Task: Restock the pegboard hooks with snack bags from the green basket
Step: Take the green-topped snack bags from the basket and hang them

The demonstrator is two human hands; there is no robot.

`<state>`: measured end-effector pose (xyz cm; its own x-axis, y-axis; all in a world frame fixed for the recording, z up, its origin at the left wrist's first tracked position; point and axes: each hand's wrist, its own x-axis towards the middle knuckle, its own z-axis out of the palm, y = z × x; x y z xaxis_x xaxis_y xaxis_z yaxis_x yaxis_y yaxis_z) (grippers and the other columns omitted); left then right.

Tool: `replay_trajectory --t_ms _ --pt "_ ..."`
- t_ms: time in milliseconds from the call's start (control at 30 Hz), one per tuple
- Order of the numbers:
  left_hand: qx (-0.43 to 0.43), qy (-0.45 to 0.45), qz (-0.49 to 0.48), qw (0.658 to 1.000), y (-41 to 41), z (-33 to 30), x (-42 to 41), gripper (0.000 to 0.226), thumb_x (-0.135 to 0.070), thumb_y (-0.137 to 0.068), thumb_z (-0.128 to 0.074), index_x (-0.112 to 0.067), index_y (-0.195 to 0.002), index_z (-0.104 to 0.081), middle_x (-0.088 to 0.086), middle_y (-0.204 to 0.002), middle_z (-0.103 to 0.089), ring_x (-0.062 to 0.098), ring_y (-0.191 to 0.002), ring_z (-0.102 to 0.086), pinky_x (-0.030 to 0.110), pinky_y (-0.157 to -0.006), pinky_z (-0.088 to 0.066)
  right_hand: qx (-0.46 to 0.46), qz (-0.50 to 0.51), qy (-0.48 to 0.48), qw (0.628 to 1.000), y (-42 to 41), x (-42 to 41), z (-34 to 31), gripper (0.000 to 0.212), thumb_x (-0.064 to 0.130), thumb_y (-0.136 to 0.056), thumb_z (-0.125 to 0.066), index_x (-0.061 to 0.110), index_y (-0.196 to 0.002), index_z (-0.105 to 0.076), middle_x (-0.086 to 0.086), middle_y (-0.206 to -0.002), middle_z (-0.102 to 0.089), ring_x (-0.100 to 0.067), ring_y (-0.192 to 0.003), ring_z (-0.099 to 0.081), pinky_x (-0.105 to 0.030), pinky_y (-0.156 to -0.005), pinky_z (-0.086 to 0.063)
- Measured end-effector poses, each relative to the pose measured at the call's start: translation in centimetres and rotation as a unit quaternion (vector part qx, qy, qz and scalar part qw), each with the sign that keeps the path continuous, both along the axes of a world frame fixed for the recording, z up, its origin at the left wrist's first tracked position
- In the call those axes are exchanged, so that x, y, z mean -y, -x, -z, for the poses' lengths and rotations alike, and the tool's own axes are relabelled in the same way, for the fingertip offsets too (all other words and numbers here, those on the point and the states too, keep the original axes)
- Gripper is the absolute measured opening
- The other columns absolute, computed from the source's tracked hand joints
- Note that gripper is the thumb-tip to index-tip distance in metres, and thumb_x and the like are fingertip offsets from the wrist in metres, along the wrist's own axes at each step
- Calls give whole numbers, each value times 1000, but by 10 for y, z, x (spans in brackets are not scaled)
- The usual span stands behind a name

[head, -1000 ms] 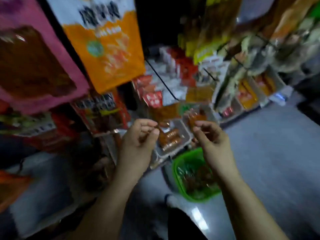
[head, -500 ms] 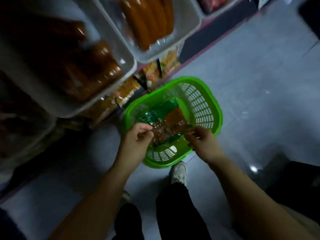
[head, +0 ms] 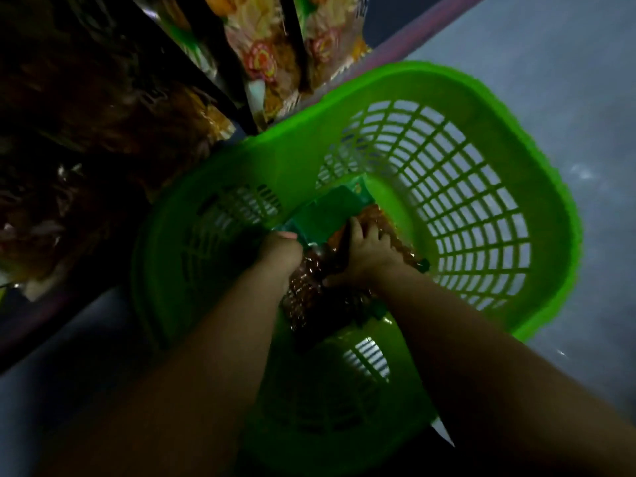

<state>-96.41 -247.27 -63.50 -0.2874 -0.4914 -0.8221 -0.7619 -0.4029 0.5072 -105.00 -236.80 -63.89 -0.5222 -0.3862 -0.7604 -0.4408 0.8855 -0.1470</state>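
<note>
Both arms reached down into the green basket [head: 537, 187] on the floor [head: 550, 63]. The right hand [head: 368, 251] curled its fingers over the snack bags [head: 309, 287] piled inside; the left hand [head: 280, 251] lay against them, its grasp hidden from view.

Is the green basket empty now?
No: snack bags lie in the green basket, and both the left hand and right hand are down among them.
</note>
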Motion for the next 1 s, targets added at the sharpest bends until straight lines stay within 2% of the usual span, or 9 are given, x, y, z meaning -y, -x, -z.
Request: replay_trajectory --t_ms 100,233,367,467,533,667,800,900,1000 --pt "-2 11 1 1000 3 3 -1 36 4 -94 -40 -9 -126 -52 17 -131 -52 28 -119 -51 36 -96 -44 -39 -59 37 997 13 -10 -5 106 46 -76 -74 16 -152 -8 -17 -154 -24 -35 -139 -28 -44 -112 -32" --pt "-5 -8 20 1000 0 -5 -12 36 1 -92 -50 -9 -127 -49 16 -130 -52 28 -119 -51 34 -97 -44 40 104 172 979 53 -31 -40 46 23 -88 -62 19 -133 -52 -10 -121 -64 -25 -107 -61 -32 -92 -47" --pt "-23 -27 68 997 4 -5 -20 50 -14 -90 -60 -11 -136 -39 13 -136 -49 27 -122 -48 41 -106 -38 16 210 219 953 76 -45 -56 18 17 -93 -54 13 -108 -64 -9 -93 -65 -16 -79 -62 -29 -72 -50" --pt "-23 -41 60 997 10 0 -27 68 -22 -89 -63 -14 -145 -26 13 -143 -42 29 -127 -45 42 -107 -35 69 311 259 912 77 -52 -58 8 10 -93 -56 6 -97 -63 -8 -75 -63 -6 -46 -61 -14 -42 -46" --pt "-32 -68 -4 997 17 2 -34 72 -21 -88 -64 -12 -145 -23 14 -141 -45 28 -126 -47 43 -108 -37 77 323 245 911 75 -53 -53 14 13 -93 -59 3 -103 -62 -13 -85 -65 -13 -55 -62 -17 -44 -48" --pt "-34 -87 -109 990 29 8 -41 47 -20 -88 -64 -3 -130 -49 16 -129 -56 28 -122 -52 37 -100 -43 4 323 218 921 82 -57 -47 27 19 -93 -61 5 -115 -62 -14 -103 -65 -19 -73 -60 -26 -66 -49" --pt "-26 -51 -91 994 30 7 -40 29 -13 -93 -56 -7 -122 -57 15 -124 -60 23 -105 -60 32 -85 -50 -80 322 204 921 89 -63 -39 31 19 -92 -59 4 -119 -61 -21 -117 -64 -35 -105 -62 -40 -91 -50" --pt "-44 3 -113 993 23 10 -35 18 -5 -92 -54 -8 -109 -59 11 -115 -61 20 -92 -57 25 -72 -45 -134 290 176 931 89 -62 -37 31 21 -91 -56 4 -117 -61 -23 -115 -64 -38 -106 -60 -38 -81 -46" --pt "-24 88 -127 988 10 15 -31 17 -3 -91 -54 -6 -107 -59 13 -112 -61 24 -96 -58 33 -78 -49 -136 286 167 934 90 -61 -37 30 20 -90 -55 5 -116 -61 -23 -113 -64 -38 -104 -60 -38 -76 -45"
